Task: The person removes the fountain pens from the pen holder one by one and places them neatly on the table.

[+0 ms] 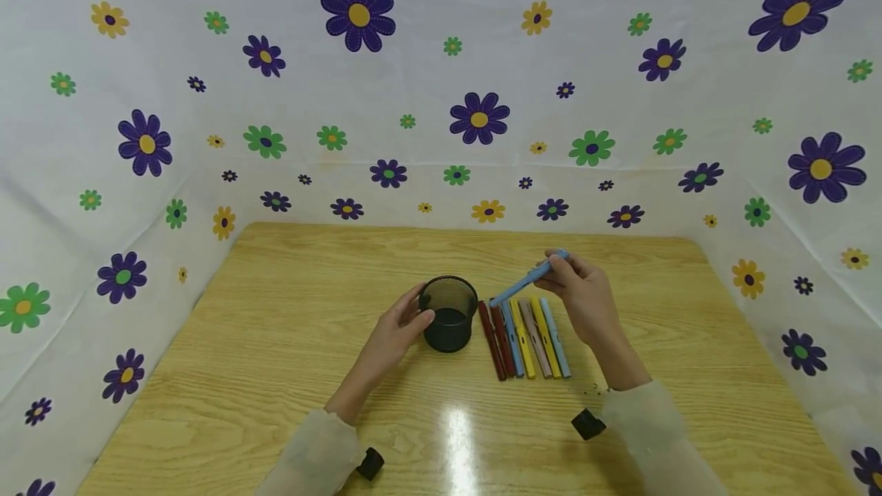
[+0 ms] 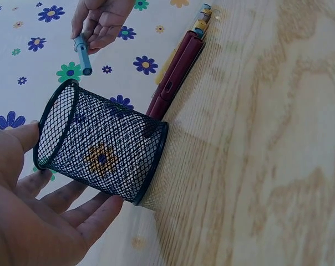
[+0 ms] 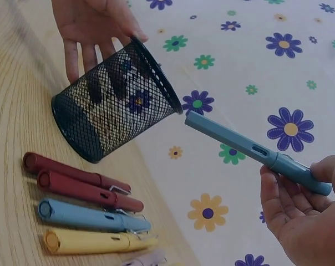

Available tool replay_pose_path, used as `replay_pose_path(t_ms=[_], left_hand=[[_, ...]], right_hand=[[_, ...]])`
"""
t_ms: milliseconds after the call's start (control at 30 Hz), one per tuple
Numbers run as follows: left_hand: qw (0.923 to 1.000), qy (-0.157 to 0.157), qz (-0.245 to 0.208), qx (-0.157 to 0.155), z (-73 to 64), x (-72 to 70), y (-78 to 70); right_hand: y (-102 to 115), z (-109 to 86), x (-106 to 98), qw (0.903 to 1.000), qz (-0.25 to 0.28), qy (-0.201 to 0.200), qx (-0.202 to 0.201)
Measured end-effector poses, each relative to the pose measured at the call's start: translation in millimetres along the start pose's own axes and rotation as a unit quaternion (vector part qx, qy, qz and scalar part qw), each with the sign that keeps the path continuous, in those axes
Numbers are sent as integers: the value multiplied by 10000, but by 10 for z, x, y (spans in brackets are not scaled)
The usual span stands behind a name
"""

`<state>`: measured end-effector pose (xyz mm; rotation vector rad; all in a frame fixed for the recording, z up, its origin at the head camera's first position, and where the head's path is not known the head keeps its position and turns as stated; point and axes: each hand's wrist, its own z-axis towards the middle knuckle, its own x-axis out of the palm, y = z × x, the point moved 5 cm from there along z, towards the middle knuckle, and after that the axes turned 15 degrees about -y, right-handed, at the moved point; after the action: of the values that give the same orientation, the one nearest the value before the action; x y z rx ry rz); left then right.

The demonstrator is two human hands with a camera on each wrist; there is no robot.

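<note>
My left hand point(image 1: 389, 339) holds a black mesh pen holder point(image 1: 449, 334) at its left side. In the left wrist view the thumb lies at the holder's rim and the fingers along its wall. The holder stands upright on the table. A blue pen point(image 1: 515, 287) is pinched in my right hand point(image 1: 589, 301), raised and slanted above the row of pens. Its lower end points toward the holder, to the right of the rim. Two dark red pens point(image 3: 90, 185), a blue pen point(image 3: 92, 215) and a yellow pen point(image 3: 95, 241) lie nearest the holder.
Farther right in the row lie a pinkish pen point(image 1: 537, 344), another yellow pen point(image 1: 547, 331) and a light blue pen point(image 1: 555, 343). The wooden table point(image 1: 276, 373) is bordered by a white flowered cloth point(image 1: 413, 83) at the back and sides.
</note>
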<state>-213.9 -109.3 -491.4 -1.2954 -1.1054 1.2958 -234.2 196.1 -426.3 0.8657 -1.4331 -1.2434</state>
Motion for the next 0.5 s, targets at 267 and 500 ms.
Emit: replay_pose_path(t_ms=[267, 500], left_hand=[[10000, -4, 20, -29, 2, 6, 0], [10000, -32, 25, -69, 7, 3, 6]], right_hand=[[59, -26, -213, 9996, -212, -165, 24], [91, -55, -384, 9994, -267, -230, -11]])
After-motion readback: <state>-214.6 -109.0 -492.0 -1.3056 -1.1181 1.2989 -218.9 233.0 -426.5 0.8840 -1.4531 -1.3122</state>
